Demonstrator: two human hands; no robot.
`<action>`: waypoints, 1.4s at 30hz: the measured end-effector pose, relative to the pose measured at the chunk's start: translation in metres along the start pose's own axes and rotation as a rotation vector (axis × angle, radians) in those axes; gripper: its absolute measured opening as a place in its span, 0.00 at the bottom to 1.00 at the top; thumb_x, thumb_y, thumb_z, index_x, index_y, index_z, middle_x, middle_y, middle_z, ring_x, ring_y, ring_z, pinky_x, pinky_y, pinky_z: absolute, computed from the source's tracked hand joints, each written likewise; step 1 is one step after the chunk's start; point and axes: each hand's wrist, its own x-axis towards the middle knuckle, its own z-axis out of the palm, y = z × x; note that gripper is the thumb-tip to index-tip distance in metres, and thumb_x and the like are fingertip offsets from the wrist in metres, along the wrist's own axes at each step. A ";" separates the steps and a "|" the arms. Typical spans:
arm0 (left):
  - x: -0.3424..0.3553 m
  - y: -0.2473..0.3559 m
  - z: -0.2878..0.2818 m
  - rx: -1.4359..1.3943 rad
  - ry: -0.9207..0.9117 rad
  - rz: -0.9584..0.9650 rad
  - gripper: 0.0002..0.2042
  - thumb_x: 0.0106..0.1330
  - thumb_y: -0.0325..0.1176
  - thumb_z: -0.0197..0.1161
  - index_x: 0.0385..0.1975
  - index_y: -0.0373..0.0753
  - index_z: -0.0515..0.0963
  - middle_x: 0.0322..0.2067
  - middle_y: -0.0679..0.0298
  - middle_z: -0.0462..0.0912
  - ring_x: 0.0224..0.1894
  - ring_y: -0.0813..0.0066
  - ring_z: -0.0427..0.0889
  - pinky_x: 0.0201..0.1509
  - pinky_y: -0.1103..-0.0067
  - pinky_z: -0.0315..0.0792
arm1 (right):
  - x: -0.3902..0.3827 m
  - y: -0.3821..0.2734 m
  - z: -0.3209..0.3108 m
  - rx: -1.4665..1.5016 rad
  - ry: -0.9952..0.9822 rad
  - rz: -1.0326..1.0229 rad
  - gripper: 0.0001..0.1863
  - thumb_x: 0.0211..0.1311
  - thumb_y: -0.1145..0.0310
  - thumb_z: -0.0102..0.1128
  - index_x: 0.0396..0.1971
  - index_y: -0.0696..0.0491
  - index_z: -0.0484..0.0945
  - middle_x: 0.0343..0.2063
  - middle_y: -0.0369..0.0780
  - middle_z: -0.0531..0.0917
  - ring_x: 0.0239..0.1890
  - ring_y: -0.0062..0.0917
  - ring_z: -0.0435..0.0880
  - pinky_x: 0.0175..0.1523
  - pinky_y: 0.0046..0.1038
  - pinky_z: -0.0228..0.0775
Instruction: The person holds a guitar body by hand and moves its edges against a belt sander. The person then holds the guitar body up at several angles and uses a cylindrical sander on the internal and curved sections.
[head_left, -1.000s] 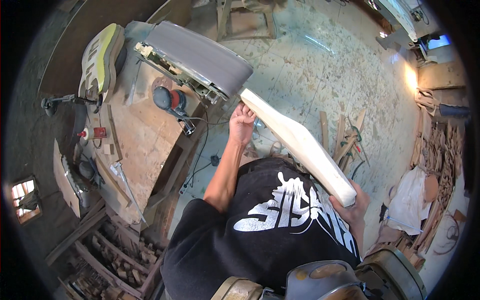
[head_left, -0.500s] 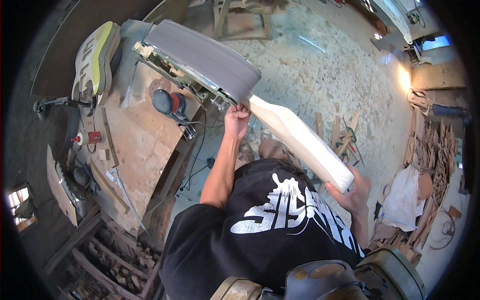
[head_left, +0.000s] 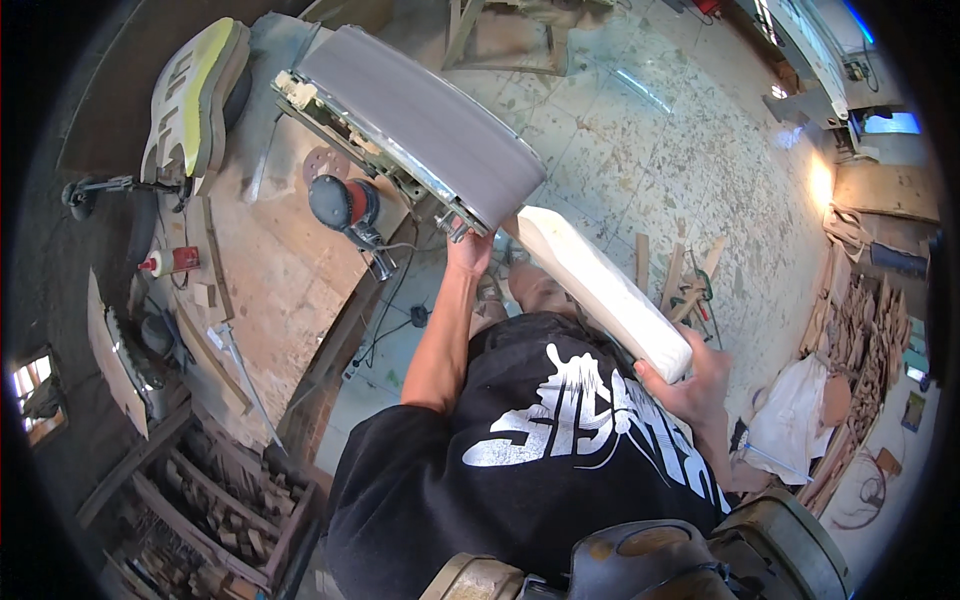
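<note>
A pale, smoothly shaped wooden piece [head_left: 600, 290] slants in front of me, its narrow end at the near right end of the belt sander [head_left: 430, 125]. The sander's wide grey belt covers that end, so I cannot see how they touch. At the thick lower end, my right hand [head_left: 695, 378] is closed on the wood, with the thumb on its near side and the fingers behind. My left hand [head_left: 470, 252] grips by the narrow end, close under the sander's edge. Its fingers are partly hidden by the machine.
On the workbench [head_left: 270, 290] at left lie a hand-held orbital sander [head_left: 342, 205], a sanding disc [head_left: 325, 165], a red-and-white bottle [head_left: 172, 262] and a long clamp [head_left: 245, 375]. Wood offcuts [head_left: 690, 285] lie on the floor at right; stacked wood strips [head_left: 855, 345] stand farther right.
The wooden piece and my right hand have shifted up and left in view. More of the narrow end and my left fingers is now behind the sander. The whole view has also shifted slightly.
</note>
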 end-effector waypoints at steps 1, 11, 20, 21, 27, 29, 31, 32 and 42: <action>0.000 -0.001 -0.005 -0.017 -0.008 -0.010 0.15 0.65 0.38 0.62 0.51 0.44 0.76 0.47 0.70 0.81 0.52 0.73 0.77 0.57 0.70 0.71 | 0.003 0.000 0.000 -0.006 -0.013 -0.012 0.30 0.39 0.60 0.79 0.44 0.58 0.80 0.30 0.46 0.87 0.30 0.35 0.89 0.35 0.31 0.80; 0.002 -0.008 -0.006 -0.059 0.057 -0.070 0.19 0.68 0.43 0.59 0.55 0.41 0.74 0.52 0.67 0.80 0.57 0.72 0.76 0.63 0.72 0.69 | 0.016 0.002 0.003 -0.030 -0.047 -0.025 0.30 0.41 0.59 0.78 0.45 0.58 0.79 0.29 0.46 0.87 0.30 0.34 0.89 0.34 0.30 0.80; 0.007 -0.012 -0.007 -0.022 0.031 -0.083 0.20 0.69 0.43 0.57 0.56 0.39 0.73 0.55 0.63 0.78 0.58 0.69 0.76 0.65 0.71 0.68 | 0.025 -0.006 0.005 -0.047 -0.063 -0.004 0.28 0.43 0.59 0.77 0.44 0.57 0.80 0.27 0.46 0.87 0.28 0.34 0.89 0.33 0.30 0.79; 0.007 -0.013 -0.008 -0.022 0.031 -0.083 0.20 0.69 0.43 0.57 0.56 0.39 0.73 0.55 0.63 0.78 0.58 0.69 0.76 0.65 0.71 0.68 | 0.026 -0.007 0.005 -0.055 -0.073 0.000 0.28 0.43 0.59 0.77 0.44 0.57 0.79 0.27 0.46 0.86 0.28 0.34 0.89 0.32 0.30 0.79; 0.006 -0.019 -0.015 -0.054 0.062 -0.117 0.20 0.70 0.43 0.56 0.56 0.39 0.73 0.55 0.63 0.78 0.58 0.68 0.75 0.65 0.71 0.67 | 0.032 -0.008 0.010 -0.070 -0.087 -0.005 0.28 0.44 0.58 0.77 0.43 0.58 0.79 0.25 0.47 0.86 0.26 0.35 0.88 0.31 0.31 0.79; 0.005 -0.019 -0.014 -0.108 0.068 -0.132 0.14 0.69 0.36 0.59 0.52 0.40 0.75 0.48 0.64 0.79 0.50 0.70 0.77 0.52 0.73 0.73 | 0.033 -0.007 0.013 -0.083 -0.092 -0.011 0.28 0.43 0.58 0.77 0.43 0.58 0.79 0.24 0.47 0.85 0.26 0.35 0.88 0.31 0.31 0.79; 0.006 -0.020 -0.015 -0.096 0.067 -0.124 0.14 0.68 0.35 0.60 0.51 0.40 0.75 0.49 0.64 0.79 0.50 0.70 0.77 0.53 0.73 0.73 | 0.035 -0.005 0.015 -0.090 -0.098 -0.008 0.28 0.43 0.58 0.77 0.42 0.59 0.79 0.23 0.47 0.85 0.24 0.36 0.87 0.29 0.32 0.78; 0.006 -0.021 -0.013 -0.083 0.064 -0.120 0.14 0.67 0.33 0.61 0.51 0.40 0.75 0.49 0.64 0.79 0.50 0.70 0.77 0.53 0.72 0.73 | 0.035 -0.003 0.016 -0.089 -0.098 -0.006 0.28 0.43 0.58 0.77 0.42 0.59 0.79 0.23 0.47 0.85 0.24 0.36 0.87 0.29 0.32 0.78; 0.013 -0.033 -0.026 -0.082 0.099 -0.171 0.15 0.66 0.32 0.62 0.51 0.41 0.76 0.44 0.66 0.81 0.46 0.73 0.79 0.48 0.75 0.74 | 0.042 0.009 0.030 -0.113 -0.111 -0.006 0.28 0.44 0.56 0.76 0.40 0.61 0.79 0.17 0.48 0.82 0.20 0.38 0.85 0.26 0.33 0.76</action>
